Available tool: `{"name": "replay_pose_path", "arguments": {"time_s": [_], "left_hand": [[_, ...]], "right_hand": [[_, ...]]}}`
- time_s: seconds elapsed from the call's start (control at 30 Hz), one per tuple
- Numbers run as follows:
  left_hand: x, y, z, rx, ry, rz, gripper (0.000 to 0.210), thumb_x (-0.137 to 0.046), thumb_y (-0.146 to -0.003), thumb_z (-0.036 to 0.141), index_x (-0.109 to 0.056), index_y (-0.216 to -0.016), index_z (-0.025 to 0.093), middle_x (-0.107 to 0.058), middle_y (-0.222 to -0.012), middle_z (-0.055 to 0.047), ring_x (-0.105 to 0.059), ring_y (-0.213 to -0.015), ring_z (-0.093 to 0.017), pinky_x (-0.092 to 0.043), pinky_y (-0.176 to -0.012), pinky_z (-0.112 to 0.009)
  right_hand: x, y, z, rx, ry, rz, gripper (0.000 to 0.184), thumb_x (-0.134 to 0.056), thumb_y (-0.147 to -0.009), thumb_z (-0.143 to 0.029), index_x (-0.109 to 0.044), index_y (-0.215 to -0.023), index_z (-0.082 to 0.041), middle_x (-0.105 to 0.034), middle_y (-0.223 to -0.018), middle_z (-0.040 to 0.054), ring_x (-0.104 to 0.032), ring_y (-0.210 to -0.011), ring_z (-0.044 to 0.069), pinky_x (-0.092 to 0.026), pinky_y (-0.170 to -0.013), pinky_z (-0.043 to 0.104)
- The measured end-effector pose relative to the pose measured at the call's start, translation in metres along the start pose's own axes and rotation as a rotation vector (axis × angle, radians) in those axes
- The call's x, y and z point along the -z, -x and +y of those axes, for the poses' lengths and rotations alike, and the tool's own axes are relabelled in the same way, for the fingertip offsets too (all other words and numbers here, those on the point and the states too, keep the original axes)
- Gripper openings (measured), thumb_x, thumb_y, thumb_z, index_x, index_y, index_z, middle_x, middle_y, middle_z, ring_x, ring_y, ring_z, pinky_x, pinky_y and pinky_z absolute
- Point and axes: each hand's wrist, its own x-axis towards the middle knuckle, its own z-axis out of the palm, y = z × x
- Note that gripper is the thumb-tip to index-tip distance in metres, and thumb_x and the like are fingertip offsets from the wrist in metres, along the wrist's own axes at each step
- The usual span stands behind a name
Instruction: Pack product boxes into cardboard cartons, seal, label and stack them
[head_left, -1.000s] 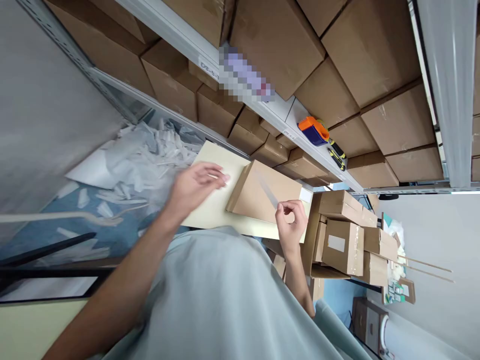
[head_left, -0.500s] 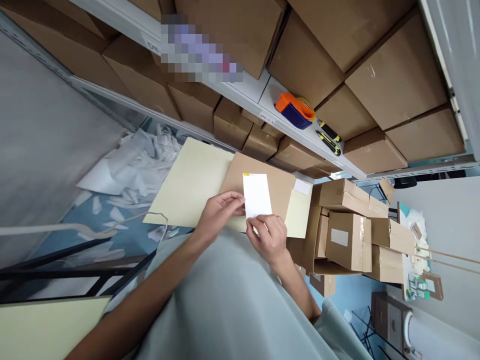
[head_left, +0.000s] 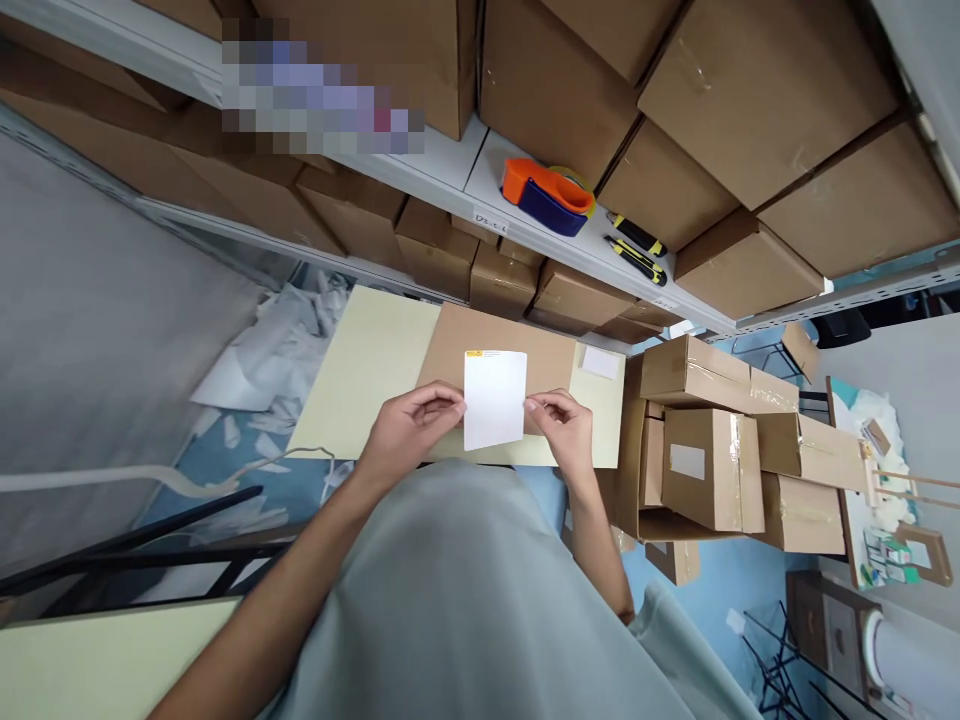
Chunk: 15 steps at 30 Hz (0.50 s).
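Between my two hands a white label sheet (head_left: 495, 402) with a small yellow-orange mark at its top left is held up by its side edges. My left hand (head_left: 415, 425) pinches the left edge between thumb and fingers. On the opposite edge, my right hand (head_left: 564, 425) does the same. Behind and below the sheet lies a flat brown cardboard piece (head_left: 450, 345) on the pale yellow tabletop (head_left: 352, 390). A small stack of white paper (head_left: 601, 362) rests on the table's right end.
Above the table runs a shelf (head_left: 450, 165) with cardboard boxes (head_left: 559, 95), an orange-and-blue tape dispenser (head_left: 547, 197) and two yellow-black utility knives (head_left: 636, 248). More boxes (head_left: 701, 480) are stacked to the right. Crumpled white paper (head_left: 255, 340) covers the floor at left.
My right hand has moved from the sheet's bottom edge to its right edge. The sheet now faces me more squarely, and the view has shifted a little.
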Motion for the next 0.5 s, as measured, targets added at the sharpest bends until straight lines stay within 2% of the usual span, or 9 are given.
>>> {"name": "replay_pose_path", "arguments": {"time_s": [0.13, 0.3, 0.5], "left_hand": [[-0.003, 0.000, 0.004, -0.026, -0.028, -0.051, 0.040, -0.089, -0.071, 0.066, -0.073, -0.073, 0.029, -0.079, -0.089, -0.007, -0.076, -0.088, -0.030, -0.071, -0.085, -0.042], [-0.003, -0.001, 0.000, -0.034, -0.084, -0.080, 0.039, -0.087, -0.074, 0.066, -0.075, -0.075, 0.029, -0.079, -0.089, -0.006, -0.077, -0.088, -0.028, -0.071, -0.087, -0.041], [-0.005, -0.011, -0.029, 0.046, -0.156, 0.016, 0.042, -0.088, -0.072, 0.068, -0.078, -0.080, 0.028, -0.084, -0.091, -0.006, -0.080, -0.088, -0.029, -0.071, -0.088, -0.041]], "right_hand": [[0.001, -0.007, 0.010, -0.072, -0.059, -0.056, 0.028, -0.090, -0.084, -0.051, -0.087, -0.087, -0.024, -0.077, -0.089, 0.0047, -0.059, -0.074, 0.017, -0.051, -0.066, 0.031], [-0.003, -0.007, 0.016, -0.134, -0.075, -0.086, 0.026, -0.087, -0.082, -0.048, -0.084, -0.082, -0.022, -0.074, -0.086, 0.0031, -0.054, -0.069, 0.014, -0.050, -0.066, 0.030], [-0.005, -0.011, 0.029, -0.140, -0.020, -0.045, 0.023, -0.082, -0.082, -0.046, -0.081, -0.081, -0.023, -0.074, -0.084, 0.0022, -0.056, -0.069, 0.015, -0.052, -0.066, 0.029]]}}
